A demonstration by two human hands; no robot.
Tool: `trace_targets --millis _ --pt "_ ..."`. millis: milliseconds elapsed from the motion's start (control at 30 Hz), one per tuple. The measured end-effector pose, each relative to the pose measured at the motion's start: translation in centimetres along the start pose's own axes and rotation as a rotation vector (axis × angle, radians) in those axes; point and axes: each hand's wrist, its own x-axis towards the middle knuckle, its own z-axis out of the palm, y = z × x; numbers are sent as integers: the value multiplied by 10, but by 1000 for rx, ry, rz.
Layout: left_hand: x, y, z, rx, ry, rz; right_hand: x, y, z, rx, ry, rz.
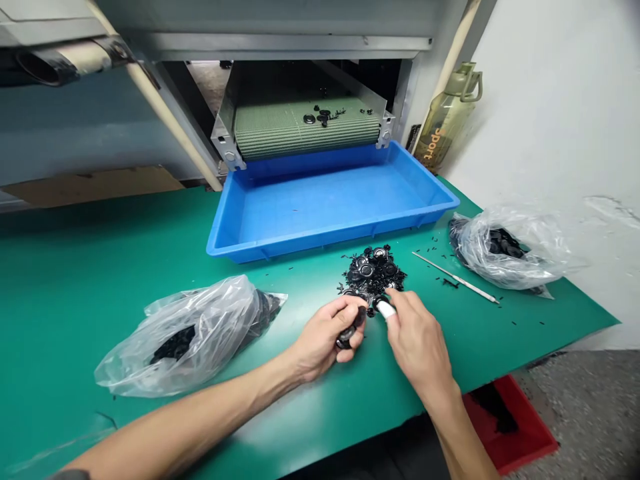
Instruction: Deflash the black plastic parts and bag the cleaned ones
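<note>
Head view: left hand (329, 339) and right hand (417, 339) at a heap of black parts (367, 270) on a green counter (165, 247).
Fingers of the left hand curled and clamped on a few black rounds (344, 337), just beside the heap's near edge; fingers of the right hand at that same edge, one in a white cover (386, 309), cannot tell whether closed on a part or apart. Behind the heap, a blue tray (325, 207) below the end of a green belt (280, 133) with loose pieces (324, 117) on top. Well to the left, a clear bag (215, 333) with black contents; to the right, a thin stick (457, 278), then a second bag (533, 263).
</note>
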Motion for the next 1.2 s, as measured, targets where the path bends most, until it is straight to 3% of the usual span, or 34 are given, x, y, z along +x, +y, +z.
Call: trace_targets --millis 133,300,433,567,933,1033,1133,1200 --pt "5 6 -5 -176 -19 -46 11 1 3 -126 -71 25" --pt "11 8 -7 -263 -63 -71 2 8 -2 80 -31 -63" --pt "9 10 0 -92 -46 -130 -14 3 -9 234 134 -242" --pt "2 8 9 169 -82 -204 -26 -7 -14 355 98 -345" --pt "1 7 9 431 -113 -140 -26 -3 -4 733 -194 197" --pt "7 1 9 402 -91 -93 -15 0 -5 698 -203 302" --pt "12 -1 7 179 -90 -32 12 5 -10 433 -153 181" --pt "15 1 4 37 -86 -4 35 11 -13 140 -32 96"
